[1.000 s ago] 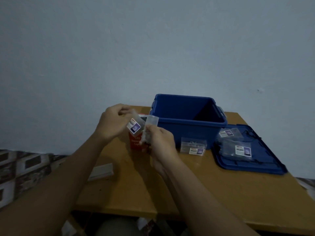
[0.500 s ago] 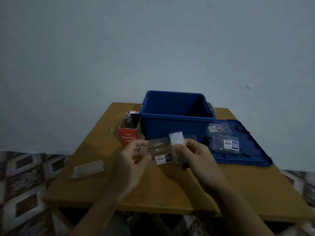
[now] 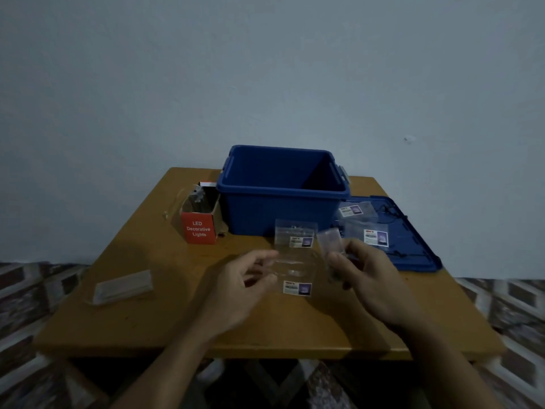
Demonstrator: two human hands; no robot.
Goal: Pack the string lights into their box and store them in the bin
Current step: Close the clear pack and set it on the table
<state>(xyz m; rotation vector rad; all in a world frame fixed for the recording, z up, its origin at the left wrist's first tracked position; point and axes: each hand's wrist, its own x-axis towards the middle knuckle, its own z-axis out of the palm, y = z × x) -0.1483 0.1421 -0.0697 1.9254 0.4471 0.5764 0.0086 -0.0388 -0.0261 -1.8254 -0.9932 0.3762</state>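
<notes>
1. Two hands work before the blue bin (image 3: 265, 214) — the left hand (image 3: 239, 293) pinches a clear lights packet (image 3: 295, 273) in its fingers (image 3: 259, 283), and the right hand (image 3: 374, 284) grips a smaller clear piece (image 3: 329, 242).
2. Keep the packet flat — the red box (image 3: 199, 228) waits left of the bin.

blue bin (image 3: 283, 208), red box (image 3: 199, 229) — white lettering

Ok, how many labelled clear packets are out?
4 packets: one in the left hand, one on the table before the bin, two on the lid. The right hand's clear piece shows no label. Others may hide in the red box.
</notes>
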